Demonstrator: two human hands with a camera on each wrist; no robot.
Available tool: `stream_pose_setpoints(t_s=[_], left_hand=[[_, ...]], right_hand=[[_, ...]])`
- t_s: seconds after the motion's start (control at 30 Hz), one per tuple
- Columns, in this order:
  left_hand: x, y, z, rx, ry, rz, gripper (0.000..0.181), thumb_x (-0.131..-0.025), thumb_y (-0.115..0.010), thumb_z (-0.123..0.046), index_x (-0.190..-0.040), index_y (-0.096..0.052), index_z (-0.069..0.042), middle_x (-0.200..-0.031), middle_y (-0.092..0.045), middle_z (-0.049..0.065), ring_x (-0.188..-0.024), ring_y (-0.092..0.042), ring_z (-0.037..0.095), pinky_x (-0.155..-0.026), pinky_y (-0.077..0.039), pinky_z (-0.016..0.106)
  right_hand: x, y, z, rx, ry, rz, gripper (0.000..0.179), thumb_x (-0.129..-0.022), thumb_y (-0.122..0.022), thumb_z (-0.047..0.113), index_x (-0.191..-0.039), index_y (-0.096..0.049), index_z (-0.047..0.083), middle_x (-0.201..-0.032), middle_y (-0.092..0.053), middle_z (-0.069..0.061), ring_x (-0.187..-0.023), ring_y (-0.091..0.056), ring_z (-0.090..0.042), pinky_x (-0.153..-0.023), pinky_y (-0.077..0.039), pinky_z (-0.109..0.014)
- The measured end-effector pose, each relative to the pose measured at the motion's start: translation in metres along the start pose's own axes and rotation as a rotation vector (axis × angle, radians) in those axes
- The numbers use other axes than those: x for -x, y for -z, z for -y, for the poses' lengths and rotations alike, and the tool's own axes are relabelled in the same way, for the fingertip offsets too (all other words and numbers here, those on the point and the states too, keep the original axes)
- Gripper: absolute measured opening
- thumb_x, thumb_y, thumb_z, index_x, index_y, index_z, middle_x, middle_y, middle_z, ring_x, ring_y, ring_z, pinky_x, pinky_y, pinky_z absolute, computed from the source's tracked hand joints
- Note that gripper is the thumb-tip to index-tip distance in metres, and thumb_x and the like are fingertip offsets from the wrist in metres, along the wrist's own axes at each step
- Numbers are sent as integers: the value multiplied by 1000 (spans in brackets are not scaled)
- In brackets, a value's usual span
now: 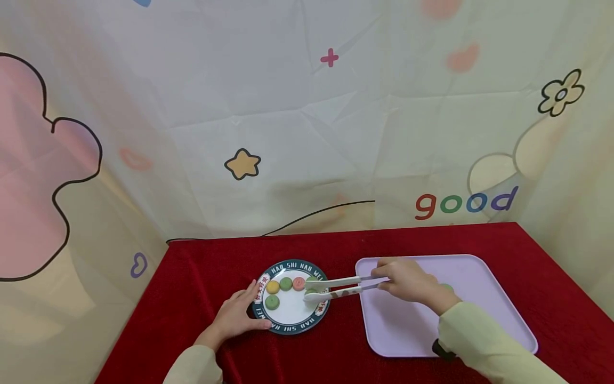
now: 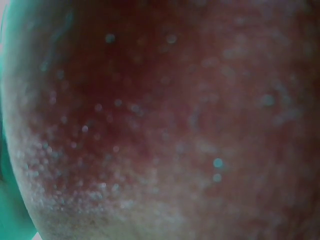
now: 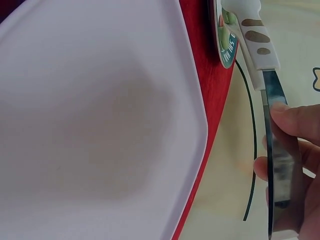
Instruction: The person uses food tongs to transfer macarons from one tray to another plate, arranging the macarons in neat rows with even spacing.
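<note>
A round plate [image 1: 293, 318] with a dark green lettered rim bears several macarons, among them a yellow macaron [image 1: 273, 287], a pink macaron [image 1: 298, 284] and a green macaron [image 1: 272, 302]. My left hand [image 1: 235, 314] rests at the plate's left edge, thumb along the lower rim and fingers spread by the upper left. My right hand [image 1: 405, 280] grips metal tongs [image 3: 282, 165] with white spotted tips. The tips reach over the plate's right side, around a green macaron [image 1: 312, 292] that they partly hide. The left wrist view shows only a blurred close surface.
A lilac tray [image 1: 398, 330] lies to the right, under my right forearm. On it another green macaron [image 1: 448, 287] is half hidden behind the wrist. Red cloth [image 1: 201, 277] covers the table, and a printed curtain [image 1: 297, 117] hangs behind it.
</note>
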State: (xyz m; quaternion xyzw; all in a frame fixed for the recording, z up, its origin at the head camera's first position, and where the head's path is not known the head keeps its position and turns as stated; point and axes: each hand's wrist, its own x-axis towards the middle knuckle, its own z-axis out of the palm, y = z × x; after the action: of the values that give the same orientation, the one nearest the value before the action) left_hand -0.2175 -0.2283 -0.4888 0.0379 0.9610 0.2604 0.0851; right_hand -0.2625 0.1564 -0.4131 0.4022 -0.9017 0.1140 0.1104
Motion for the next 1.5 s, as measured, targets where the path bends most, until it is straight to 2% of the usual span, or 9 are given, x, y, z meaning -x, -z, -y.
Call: stream_pose_setpoints(t_s=[0.4,1.03,1.33,1.5], left_hand=[[-1,-1,1,-8,-2,-3,105,-57,-68,-64,-141,-24,-18,-144,-29,5,-125,-28,29,-95,-34,55],[-2,-1,3,-8,-7,-2,105,-57,-67,-64,-141,-24,-18,-145,-28,4,-126,-28,29,-96,-32,56],[-2,-1,4,-15,-12,-1,105,-57,-67,-64,-141,-24,-17,-145,-27,4,-126,-28,29,-96,-33,55],[-2,-1,4,-20,-15,-2,104,-57,-67,-65,-140,-25,-17,-145,-27,4,-126,-28,29,-96,-32,55]], right_hand=[[-5,-7,7,22,5,-25,15,-67,-71,11,-78,-66,18,-73,-55,5,-59,-49,-7,-48,-36,-21],[-10,-15,13,9,14,-26,15,-67,-71,10,-82,-68,14,-72,-56,2,-58,-49,-7,-48,-37,-21],[-14,-19,15,-3,13,-25,13,-67,-70,10,-77,-66,16,-70,-54,3,-57,-46,-6,-47,-35,-20],[-17,-21,16,-2,13,-31,12,-67,-70,11,-78,-67,15,-73,-56,3,-59,-49,-6,-48,-37,-21]])
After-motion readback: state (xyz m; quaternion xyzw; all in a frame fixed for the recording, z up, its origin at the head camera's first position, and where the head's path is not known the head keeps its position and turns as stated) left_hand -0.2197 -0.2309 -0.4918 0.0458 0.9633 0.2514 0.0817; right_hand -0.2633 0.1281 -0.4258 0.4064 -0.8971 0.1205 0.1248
